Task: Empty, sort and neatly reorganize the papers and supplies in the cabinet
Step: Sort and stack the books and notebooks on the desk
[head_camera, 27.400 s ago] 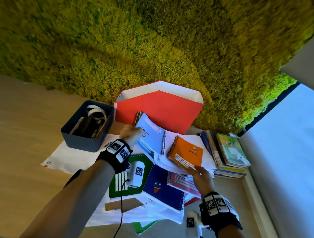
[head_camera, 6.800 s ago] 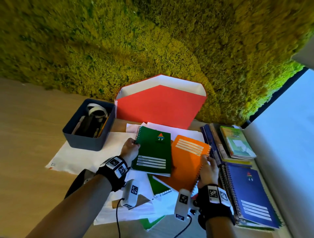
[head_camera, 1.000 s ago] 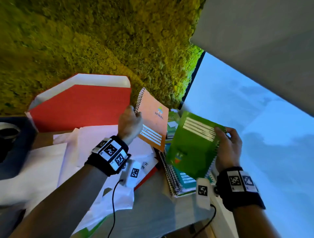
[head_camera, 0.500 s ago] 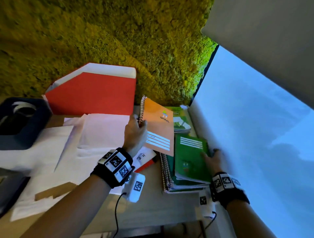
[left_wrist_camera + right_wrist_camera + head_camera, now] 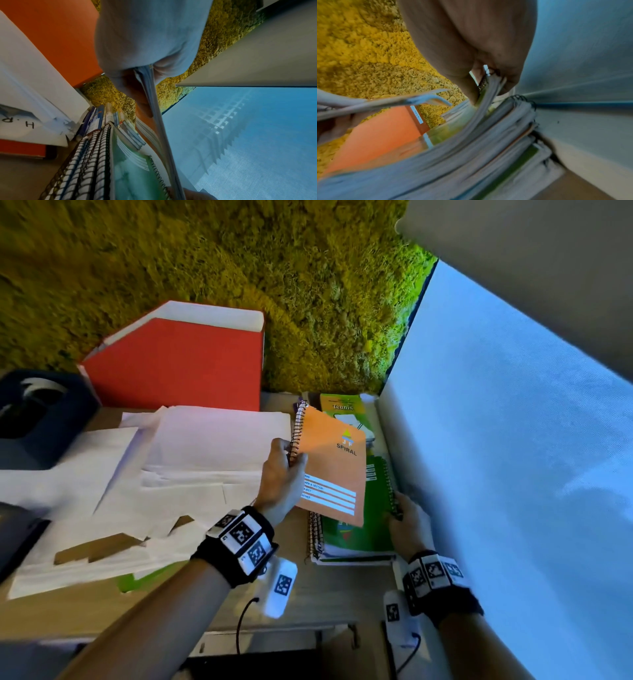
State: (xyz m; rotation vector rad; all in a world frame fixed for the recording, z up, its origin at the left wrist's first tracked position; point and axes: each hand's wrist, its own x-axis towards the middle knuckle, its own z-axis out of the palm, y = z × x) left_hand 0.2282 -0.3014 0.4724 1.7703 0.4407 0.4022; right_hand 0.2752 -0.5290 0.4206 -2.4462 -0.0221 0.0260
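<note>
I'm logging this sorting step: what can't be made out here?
- Head view: the orange notebook covers much of the green notebook.
- Head view: the dark bin is cut off by the left edge.
- Right wrist view: the notebook stack is motion-blurred.

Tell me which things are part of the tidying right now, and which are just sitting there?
In use:
orange notebook, held by left hand
green notebook, held by right hand
notebook stack

Just sitting:
red file box
loose papers
dark bin

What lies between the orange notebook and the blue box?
Loose white papers cover the stretch between the orange notebook in the left hand and the blue box, as the head view shows.
</note>
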